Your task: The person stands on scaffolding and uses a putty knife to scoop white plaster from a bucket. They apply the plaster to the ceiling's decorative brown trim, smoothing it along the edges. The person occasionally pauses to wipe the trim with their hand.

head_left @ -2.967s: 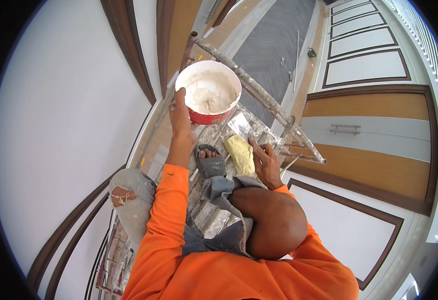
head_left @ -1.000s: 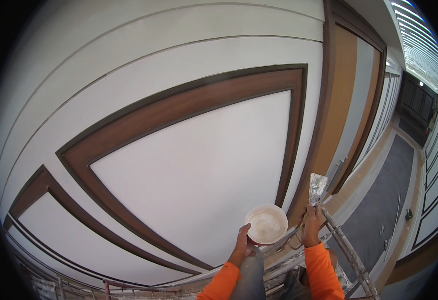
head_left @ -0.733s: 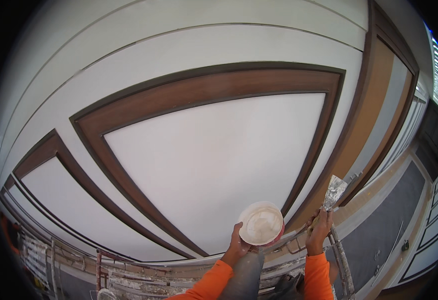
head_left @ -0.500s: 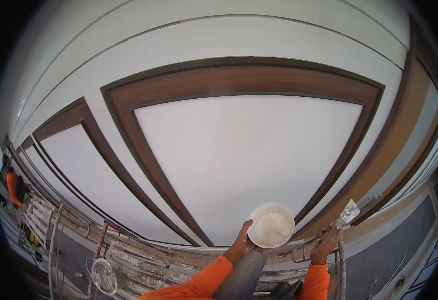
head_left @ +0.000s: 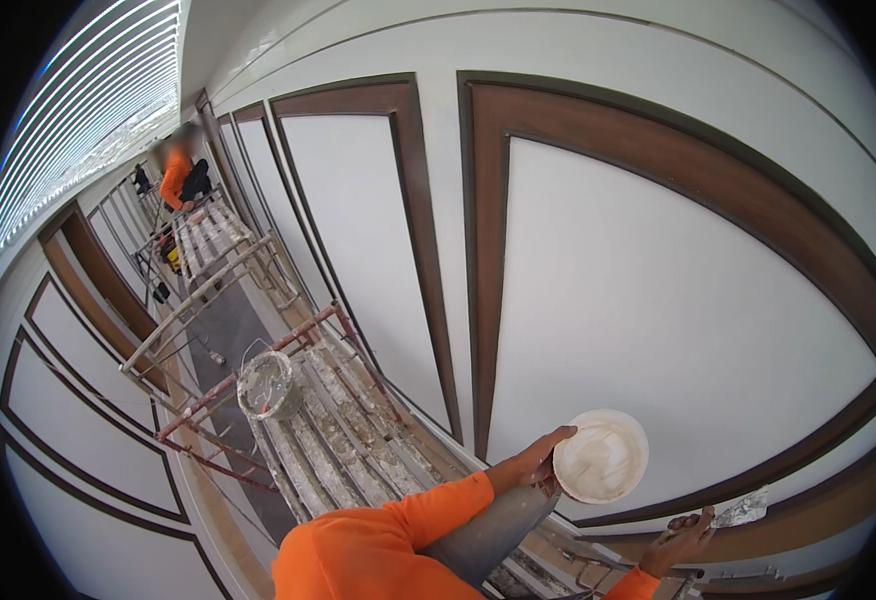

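In the head view my left hand (head_left: 540, 460) grips a round tub (head_left: 600, 458) of creamy white paste, held above my bent knee. My right hand (head_left: 686, 535) is closed on a putty knife with a smeared metal blade (head_left: 743, 508), a little right of and below the tub, in front of the white wall panel (head_left: 658, 300) framed in brown trim. My orange-sleeved arms come up from the lower edge. Beneath me runs a paint-crusted slatted scaffold deck (head_left: 348, 450).
A crusted bucket (head_left: 266, 385) with a wire handle stands on the deck by a red scaffold rail (head_left: 208, 405). Beyond, a co-worker in orange (head_left: 183, 180) is on another scaffold (head_left: 203, 235). The corridor floor (head_left: 223, 335) lies below. Paneled walls flank it, and a slatted bright ceiling shows above left.
My view has swung leftward along the corridor, revealing the co-worker and crusted bucket. The putty knife, low near yellow material three seconds ago, has been raised beside the tub and now tilts rightward.
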`<control>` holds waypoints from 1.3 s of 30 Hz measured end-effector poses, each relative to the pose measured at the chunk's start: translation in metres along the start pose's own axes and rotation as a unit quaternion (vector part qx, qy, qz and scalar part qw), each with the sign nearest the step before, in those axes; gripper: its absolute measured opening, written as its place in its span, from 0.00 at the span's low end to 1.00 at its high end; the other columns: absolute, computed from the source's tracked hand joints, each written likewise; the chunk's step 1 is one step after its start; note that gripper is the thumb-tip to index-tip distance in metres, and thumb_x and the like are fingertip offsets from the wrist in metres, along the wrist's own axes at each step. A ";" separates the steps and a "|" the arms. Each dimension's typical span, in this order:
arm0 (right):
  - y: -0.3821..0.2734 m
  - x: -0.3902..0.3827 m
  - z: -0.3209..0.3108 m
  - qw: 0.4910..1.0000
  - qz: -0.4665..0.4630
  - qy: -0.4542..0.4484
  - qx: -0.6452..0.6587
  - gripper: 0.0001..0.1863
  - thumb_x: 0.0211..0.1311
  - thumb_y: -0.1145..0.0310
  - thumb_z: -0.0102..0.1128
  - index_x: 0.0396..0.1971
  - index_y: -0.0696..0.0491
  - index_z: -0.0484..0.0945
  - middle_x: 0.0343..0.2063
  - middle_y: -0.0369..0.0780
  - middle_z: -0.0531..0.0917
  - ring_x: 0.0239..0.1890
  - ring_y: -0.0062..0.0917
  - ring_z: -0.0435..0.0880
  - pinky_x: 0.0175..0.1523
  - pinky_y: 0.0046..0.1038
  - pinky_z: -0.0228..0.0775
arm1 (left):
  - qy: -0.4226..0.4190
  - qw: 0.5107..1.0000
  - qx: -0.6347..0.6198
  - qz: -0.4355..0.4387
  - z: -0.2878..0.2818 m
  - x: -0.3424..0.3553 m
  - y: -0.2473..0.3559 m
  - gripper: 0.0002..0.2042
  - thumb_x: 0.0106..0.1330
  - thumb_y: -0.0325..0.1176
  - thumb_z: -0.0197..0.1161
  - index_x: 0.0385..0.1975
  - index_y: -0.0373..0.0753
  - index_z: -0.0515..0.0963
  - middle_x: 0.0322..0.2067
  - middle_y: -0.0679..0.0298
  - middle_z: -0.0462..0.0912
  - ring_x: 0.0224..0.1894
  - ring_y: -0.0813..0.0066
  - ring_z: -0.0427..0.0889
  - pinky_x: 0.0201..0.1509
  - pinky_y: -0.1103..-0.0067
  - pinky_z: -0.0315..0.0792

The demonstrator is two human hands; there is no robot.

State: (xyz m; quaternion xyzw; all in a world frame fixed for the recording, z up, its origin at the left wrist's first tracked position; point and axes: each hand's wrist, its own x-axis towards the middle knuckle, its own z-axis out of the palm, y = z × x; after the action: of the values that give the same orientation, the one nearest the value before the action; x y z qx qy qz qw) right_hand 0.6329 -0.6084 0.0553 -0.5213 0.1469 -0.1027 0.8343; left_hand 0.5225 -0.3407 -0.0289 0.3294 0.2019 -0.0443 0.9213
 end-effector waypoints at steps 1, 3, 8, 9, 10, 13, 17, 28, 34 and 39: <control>0.001 0.004 -0.001 1.000 0.001 -0.002 -0.006 0.12 0.72 0.61 0.63 0.37 0.51 0.70 0.18 0.29 0.66 0.17 0.12 0.63 0.22 0.18 0.55 | 0.017 1.000 -0.003 0.018 0.001 0.000 -0.001 0.38 0.71 0.60 0.55 0.70 0.36 0.62 0.64 0.48 0.72 0.64 0.56 0.74 0.67 0.62 0.69; 0.012 0.021 -0.006 1.000 -0.014 -0.015 -0.009 0.15 0.73 0.56 0.62 0.38 0.51 0.70 0.20 0.30 0.66 0.20 0.12 0.63 0.25 0.18 0.55 | 0.029 0.998 -0.005 0.049 -0.003 0.005 -0.008 0.38 0.70 0.61 0.55 0.69 0.36 0.63 0.62 0.48 0.75 0.62 0.56 0.77 0.64 0.61 0.72; 0.010 0.049 -0.010 0.999 -0.008 -0.016 0.029 0.17 0.75 0.53 0.57 0.41 0.53 0.72 0.22 0.30 0.67 0.21 0.13 0.64 0.26 0.19 0.56 | 0.066 0.995 0.031 0.068 0.019 0.002 -0.007 0.37 0.70 0.61 0.56 0.67 0.36 0.65 0.59 0.48 0.78 0.54 0.56 0.81 0.53 0.62 0.77; 0.011 0.051 -0.010 0.999 -0.014 -0.018 0.025 0.17 0.76 0.53 0.56 0.43 0.54 0.72 0.23 0.30 0.67 0.22 0.13 0.64 0.26 0.19 0.56 | 0.052 0.995 0.028 0.075 0.015 0.005 -0.010 0.36 0.70 0.60 0.57 0.67 0.36 0.65 0.59 0.47 0.77 0.55 0.56 0.81 0.54 0.61 0.78; 0.010 0.051 -0.009 0.999 -0.020 -0.019 0.022 0.17 0.77 0.53 0.55 0.45 0.54 0.73 0.23 0.30 0.67 0.22 0.14 0.64 0.26 0.19 0.57 | 0.038 0.996 0.026 0.081 0.015 0.006 -0.009 0.36 0.69 0.59 0.59 0.67 0.36 0.65 0.59 0.47 0.77 0.55 0.55 0.81 0.54 0.61 0.79; 0.016 0.065 -0.008 0.999 -0.048 -0.001 0.024 0.19 0.78 0.52 0.53 0.43 0.56 0.72 0.22 0.31 0.68 0.20 0.15 0.63 0.24 0.19 0.54 | 0.043 0.997 0.047 0.035 0.035 -0.009 0.003 0.37 0.69 0.59 0.60 0.66 0.34 0.65 0.59 0.46 0.76 0.55 0.55 0.81 0.55 0.60 0.80; 0.016 0.075 -0.014 0.998 -0.040 0.020 -0.051 0.20 0.80 0.52 0.50 0.52 0.55 0.72 0.26 0.31 0.69 0.27 0.16 0.66 0.28 0.19 0.55 | 0.062 0.997 0.022 0.039 0.044 -0.008 -0.007 0.38 0.69 0.60 0.60 0.65 0.32 0.66 0.59 0.45 0.76 0.55 0.55 0.82 0.53 0.59 0.80; 0.051 0.109 -0.018 0.974 -0.176 -0.097 -0.105 0.21 0.82 0.54 0.44 0.55 0.59 0.70 0.32 0.34 0.70 0.32 0.19 0.65 0.35 0.25 0.60 | 0.075 0.990 0.049 0.106 0.043 -0.005 -0.019 0.40 0.69 0.63 0.55 0.67 0.31 0.65 0.61 0.40 0.74 0.55 0.53 0.81 0.49 0.58 0.80; 0.083 0.140 -0.022 0.959 -0.233 -0.101 -0.128 0.21 0.82 0.58 0.47 0.57 0.62 0.67 0.34 0.35 0.70 0.32 0.20 0.63 0.38 0.25 0.61 | 0.161 0.981 0.019 0.110 0.065 -0.039 -0.007 0.36 0.70 0.60 0.55 0.65 0.33 0.67 0.40 0.53 0.84 0.30 0.67 0.88 0.23 0.74 0.82; 0.111 0.140 -0.007 0.939 -0.270 -0.168 -0.131 0.19 0.82 0.61 0.44 0.55 0.63 0.68 0.34 0.36 0.70 0.33 0.20 0.64 0.41 0.25 0.62 | 0.161 0.973 0.116 0.120 0.048 -0.066 -0.006 0.45 0.67 0.68 0.53 0.70 0.33 0.61 0.59 0.40 0.75 0.53 0.48 0.83 0.42 0.58 0.84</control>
State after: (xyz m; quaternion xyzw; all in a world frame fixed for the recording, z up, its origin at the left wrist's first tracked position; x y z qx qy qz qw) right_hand 0.7632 -0.6115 -0.0674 -0.6554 -0.1296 -0.2151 0.7123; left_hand 0.4774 -0.3784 0.0277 0.4590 0.3001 0.0969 0.8306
